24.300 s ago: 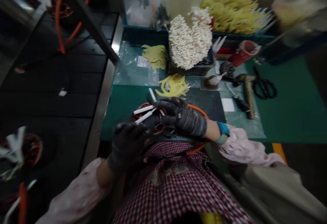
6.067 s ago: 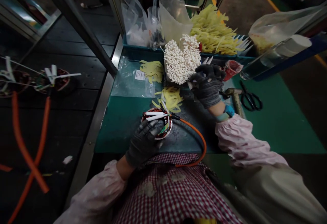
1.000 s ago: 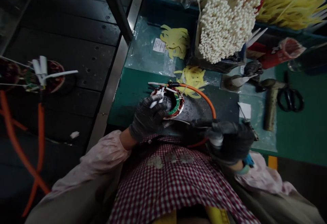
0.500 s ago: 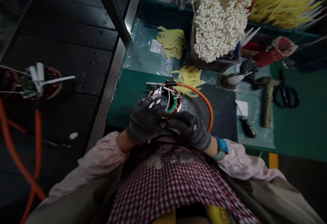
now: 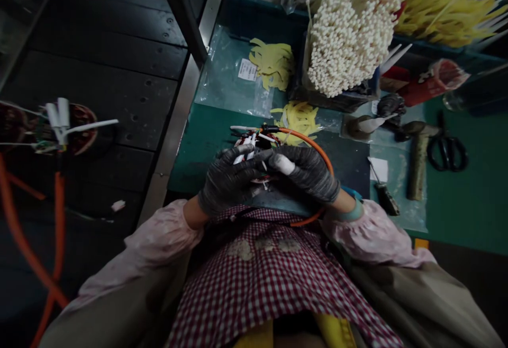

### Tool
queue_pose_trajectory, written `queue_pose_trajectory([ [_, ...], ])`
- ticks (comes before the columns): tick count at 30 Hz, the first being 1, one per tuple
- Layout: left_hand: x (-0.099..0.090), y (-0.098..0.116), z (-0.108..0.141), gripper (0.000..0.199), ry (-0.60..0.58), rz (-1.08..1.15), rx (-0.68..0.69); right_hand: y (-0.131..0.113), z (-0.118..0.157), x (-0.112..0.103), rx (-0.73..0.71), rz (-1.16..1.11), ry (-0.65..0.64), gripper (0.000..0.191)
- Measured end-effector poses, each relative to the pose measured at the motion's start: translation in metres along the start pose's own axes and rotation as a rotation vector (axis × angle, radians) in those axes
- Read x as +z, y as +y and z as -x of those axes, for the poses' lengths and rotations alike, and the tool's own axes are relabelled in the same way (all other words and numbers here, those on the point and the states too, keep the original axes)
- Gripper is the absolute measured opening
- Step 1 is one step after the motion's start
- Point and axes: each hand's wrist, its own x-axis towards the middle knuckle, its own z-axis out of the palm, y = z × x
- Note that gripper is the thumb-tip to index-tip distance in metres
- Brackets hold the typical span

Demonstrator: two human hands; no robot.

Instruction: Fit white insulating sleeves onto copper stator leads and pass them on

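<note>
There at the near edge of the green worktop point(image 5: 190, 163), the wound ring point(image 5: 264, 180) sat mostly covered by two gloved hands, reddish windings and slim white tubes point(image 5: 249, 152) peeping out. The left hand point(image 5: 228, 179) had its fingers curled over the ring's left side, closed around it and against the tubes; the right hand point(image 5: 307, 173) came in opposite, fingers bent and bunched, its white-tipped thumb angled inward, though whether it pinched anything could not be told. Ribbed grey knit met smooth, hard tubing. And out of the ring's far side swept the orange cable point(image 5: 317, 147), rounded and glossy, arching past the right hand and down to the front edge. Just beyond lay limp yellow strips point(image 5: 299, 120), loosely tangled, then the knobbly white stick bundle point(image 5: 345, 36), packed upright in its dark box. A strip of green ran between the ring and the straight metal edge point(image 5: 172, 139) on the left. Over on the right, well apart from the hands, lay the slim tool point(image 5: 387, 197), the worn hammer point(image 5: 417, 165) and the black-looped scissors point(image 5: 447, 149), with flat green stretching beyond them.
</note>
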Motion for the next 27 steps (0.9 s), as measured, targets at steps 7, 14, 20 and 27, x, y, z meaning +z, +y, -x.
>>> queue_pose_trajectory([
  [7,0.001,-0.002,0.002,0.03,-0.155,0.011,-0.087,0.011,0.006,0.002,-0.012,-0.05,0.036,0.025],
  [14,0.005,-0.005,0.002,0.031,-0.077,-0.013,-0.044,0.014,0.01,0.003,-0.219,0.02,0.038,0.013],
  [20,0.005,-0.007,0.002,0.026,-0.052,-0.023,0.007,0.014,0.012,0.006,-0.15,0.013,0.138,0.015],
  [27,0.005,-0.007,0.007,0.026,-0.06,0.097,-0.032,0.019,0.018,0.015,-0.29,0.061,-0.079,0.021],
])
